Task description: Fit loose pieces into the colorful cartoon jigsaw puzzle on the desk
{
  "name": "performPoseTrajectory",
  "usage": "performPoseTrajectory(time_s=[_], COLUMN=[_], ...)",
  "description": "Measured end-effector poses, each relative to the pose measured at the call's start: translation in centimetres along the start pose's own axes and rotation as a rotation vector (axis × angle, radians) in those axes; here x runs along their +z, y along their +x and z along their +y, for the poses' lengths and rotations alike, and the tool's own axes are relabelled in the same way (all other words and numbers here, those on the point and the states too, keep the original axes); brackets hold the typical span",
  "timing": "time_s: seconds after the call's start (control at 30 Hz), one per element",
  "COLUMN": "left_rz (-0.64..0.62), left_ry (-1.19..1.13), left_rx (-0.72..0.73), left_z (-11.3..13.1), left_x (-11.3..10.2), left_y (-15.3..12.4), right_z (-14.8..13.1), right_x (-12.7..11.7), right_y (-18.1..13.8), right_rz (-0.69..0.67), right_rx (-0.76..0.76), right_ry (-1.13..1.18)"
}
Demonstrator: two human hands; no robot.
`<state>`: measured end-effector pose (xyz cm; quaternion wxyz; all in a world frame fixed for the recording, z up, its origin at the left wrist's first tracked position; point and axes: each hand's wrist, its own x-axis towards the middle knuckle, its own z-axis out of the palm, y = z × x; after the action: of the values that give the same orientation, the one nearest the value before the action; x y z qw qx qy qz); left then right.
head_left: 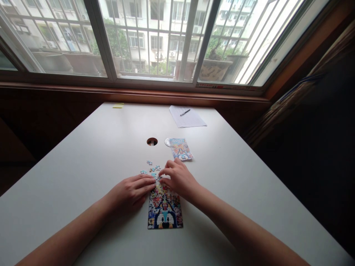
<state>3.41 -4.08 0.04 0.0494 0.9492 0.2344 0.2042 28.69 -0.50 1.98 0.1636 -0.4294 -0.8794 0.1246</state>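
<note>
Sticky note sits by the desk's far left corner, papers near the far right one, pen on top. Hole's about midway between the side edges, picture card right of it, overlapping a round cover. Loose pieces lie between hole and puzzle.

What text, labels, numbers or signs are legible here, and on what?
None legible for certain.
Picture card: title-like lettering along its top, too blurred to read.
Paper sheet: faint marks, too small to read.
Window-frame strip: red and dark marks, too small to read.
Puzzle: no lettering I can make out.
</note>
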Motion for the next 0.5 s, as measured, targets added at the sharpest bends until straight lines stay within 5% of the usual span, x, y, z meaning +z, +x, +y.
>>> performPoseTrajectory(time_s=[0.5], left_rz=[-0.011], left_ry=[0.015], left_rx=[0.000], left_z=[-0.11], left_x=[0.21], left_y=[-0.10], right_z=[-0.72], right_x=[-0.10], right_y=[-0.14], right_rz=[-0.018], right_rx=[0.148], right_ry=[0.038])
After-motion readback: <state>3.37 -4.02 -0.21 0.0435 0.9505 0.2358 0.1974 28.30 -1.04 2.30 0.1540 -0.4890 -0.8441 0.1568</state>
